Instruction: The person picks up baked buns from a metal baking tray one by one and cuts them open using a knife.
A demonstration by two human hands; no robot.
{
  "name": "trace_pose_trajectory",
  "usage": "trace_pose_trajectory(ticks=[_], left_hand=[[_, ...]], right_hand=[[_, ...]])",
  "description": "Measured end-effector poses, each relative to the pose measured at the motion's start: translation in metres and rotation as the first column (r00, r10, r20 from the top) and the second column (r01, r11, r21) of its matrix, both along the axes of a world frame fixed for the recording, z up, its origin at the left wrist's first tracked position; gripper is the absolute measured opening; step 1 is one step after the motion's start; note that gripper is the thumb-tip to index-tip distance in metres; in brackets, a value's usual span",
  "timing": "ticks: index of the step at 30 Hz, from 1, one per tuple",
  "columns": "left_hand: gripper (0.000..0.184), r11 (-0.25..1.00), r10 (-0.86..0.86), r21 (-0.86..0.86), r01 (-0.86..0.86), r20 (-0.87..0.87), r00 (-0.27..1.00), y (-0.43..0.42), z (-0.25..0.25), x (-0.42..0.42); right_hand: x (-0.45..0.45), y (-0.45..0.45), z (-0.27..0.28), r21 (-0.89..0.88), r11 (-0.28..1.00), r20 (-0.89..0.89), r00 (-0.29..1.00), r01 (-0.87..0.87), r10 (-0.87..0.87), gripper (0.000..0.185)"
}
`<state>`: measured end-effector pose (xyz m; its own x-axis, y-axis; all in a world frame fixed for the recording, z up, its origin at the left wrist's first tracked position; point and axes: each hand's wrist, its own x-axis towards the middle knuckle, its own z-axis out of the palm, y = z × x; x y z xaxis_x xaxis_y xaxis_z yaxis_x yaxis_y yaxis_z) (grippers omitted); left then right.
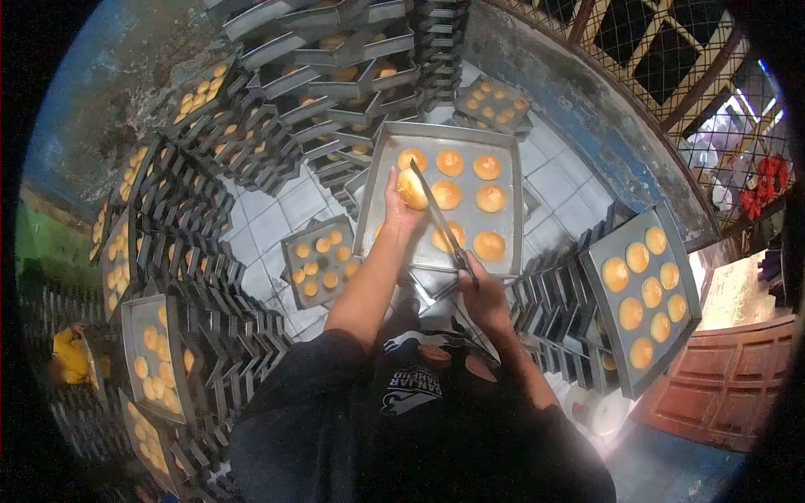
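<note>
My left hand (402, 210) holds a round golden bun (412, 189) over the left part of a metal tray (511, 142). In my right hand (485, 295) is the dark handle of a long knife (439, 216), which points up and to the left. The blade's tip lies at the held bun; whether it cuts in cannot be told. Several more buns, among them one at the tray's centre (446, 195), rest on the tray. A bun at the lower middle is partly hidden by the knife.
Tall stacks of trays with buns stand at the left and top. On the right, another stack carries a tray of buns (599, 260). A smaller tray (293, 285) sits lower, left of my forearm. A person in yellow (70, 356) is at the far left.
</note>
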<state>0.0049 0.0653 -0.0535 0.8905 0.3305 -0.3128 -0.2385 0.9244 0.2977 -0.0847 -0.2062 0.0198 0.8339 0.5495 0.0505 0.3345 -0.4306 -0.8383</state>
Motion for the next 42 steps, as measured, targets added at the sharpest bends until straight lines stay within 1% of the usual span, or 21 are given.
trace_pose_trajectory(ticks=[2, 4, 5, 7, 11, 13, 14, 15, 17, 18, 20, 21, 23, 26, 28, 30, 32, 33, 35, 38, 42], left_hand=[[0.042, 1.0, -0.023, 0.015, 0.022, 0.023, 0.999, -0.001, 0.005, -0.002], [0.043, 0.99, -0.071, 0.119, 0.071, -0.006, 0.997, -0.01, 0.012, -0.004], [0.043, 0.99, -0.077, 0.118, 0.077, -0.009, 0.997, -0.017, 0.014, -0.006], [0.041, 0.989, -0.079, 0.125, 0.081, -0.02, 0.997, -0.028, 0.018, -0.01], [0.032, 0.997, -0.057, 0.058, 0.053, 0.062, 0.996, -0.009, 0.017, -0.012], [0.032, 0.99, -0.068, 0.119, 0.071, -0.024, 0.997, 0.002, 0.018, -0.017], [0.031, 0.977, -0.11, 0.182, 0.113, -0.027, 0.994, 0.002, 0.017, -0.021], [0.031, 0.976, -0.115, 0.18, 0.118, -0.032, 0.993, -0.004, 0.018, -0.024], [0.031, 0.942, -0.178, 0.284, 0.176, -0.02, 0.984, -0.024, 0.018, -0.026], [0.029, 0.945, -0.209, 0.252, 0.209, -0.028, 0.978, -0.033, 0.016, -0.024], [0.029, 0.951, -0.184, 0.249, 0.181, -0.012, 0.983, -0.032, 0.017, -0.022], [0.028, 0.959, -0.152, 0.243, 0.146, 0.008, 0.988, -0.028, 0.019, -0.019], [0.029, 0.962, -0.15, 0.232, 0.145, 0.003, 0.989, -0.007, 0.02, -0.021], [0.029, 0.961, -0.133, 0.243, 0.134, -0.019, 0.991, 0.003, 0.013, -0.027], [0.029, 0.951, -0.137, 0.274, 0.143, -0.041, 0.99, -0.005, 0.014, -0.031], [0.036, 0.947, -0.168, 0.262, 0.186, -0.088, 0.982, -0.03, 0.017, -0.033], [0.037, 0.959, -0.14, 0.234, 0.162, -0.107, 0.984, -0.037, 0.015, -0.029], [0.039, 0.97, -0.106, 0.207, 0.129, -0.122, 0.987, -0.037, 0.015, -0.027], [0.035, 0.97, -0.113, 0.203, 0.131, -0.095, 0.989, -0.016, 0.009, -0.025], [0.031, 0.972, -0.105, 0.202, 0.122, -0.091, 0.99, -0.003, 0.013, -0.031], [0.031, 0.954, -0.11, 0.26, 0.15, -0.163, 0.981, -0.027, 0.012, -0.037]], right_hand=[[0.0, 0.0, 0.0, -0.006, 1.0, -0.054, 0.999, 0.005, -0.005, 0.047], [0.001, 0.004, -0.005, 0.047, 0.998, 0.008, 0.999, 0.05, -0.05, 0.045], [0.005, 0.007, -0.008, 0.046, 0.997, 0.004, 0.998, 0.055, -0.056, 0.045], [0.016, 0.016, -0.005, 0.144, 0.989, 0.105, 0.993, 0.035, -0.05, 0.044], [0.01, 0.008, 0.009, 0.115, 0.993, 0.194, 0.981, -0.002, -0.021, 0.044], [-0.011, -0.008, 0.018, -0.048, 0.999, 0.041, 0.999, 0.014, -0.012, 0.044], [-0.012, -0.011, 0.003, -0.02, 0.999, -0.033, 0.999, 0.029, -0.03, 0.043], [-0.011, -0.006, 0.007, -0.022, 0.999, -0.038, 0.999, 0.033, -0.034, 0.043], [0.003, 0.011, 0.021, 0.002, 1.0, -0.05, 0.998, 0.024, -0.024, 0.044], [0.012, 0.015, 0.021, 0.003, 0.999, -0.053, 0.998, 0.032, -0.032, 0.044], [0.025, 0.023, 0.018, 0.138, 0.99, -0.143, 0.989, -0.004, 0.023, 0.045], [0.021, 0.021, 0.018, 0.141, 0.99, -0.14, 0.99, -0.004, 0.024, 0.045], [0.008, 0.007, 0.016, 0.022, 1.0, -0.036, 0.999, -0.013, 0.013, 0.045], [-0.016, -0.025, -0.008, -0.034, 0.999, -0.009, 1.0, -0.021, 0.021, 0.045], [-0.012, -0.011, 0.002, -0.002, 1.0, 0.011, 1.0, -0.024, 0.024, 0.045], [-0.001, 0.01, 0.012, 0.03, 0.999, 0.029, 0.999, -0.015, 0.014, 0.046], [0.015, 0.029, 0.02, 0.089, 0.996, -0.212, 0.977, -0.008, 0.027, 0.042], [0.016, 0.028, 0.013, 0.093, 0.996, -0.21, 0.977, -0.007, 0.026, 0.042], [0.017, 0.018, -0.007, 0.042, 0.996, 0.068, 0.995, -0.079, 0.077, 0.042], [-0.008, -0.011, -0.012, 0.042, 0.997, 0.019, 0.998, -0.059, 0.058, 0.04], [0.005, 0.013, -0.021, 0.089, 0.996, -0.004, 1.0, -0.029, 0.03, 0.039]])
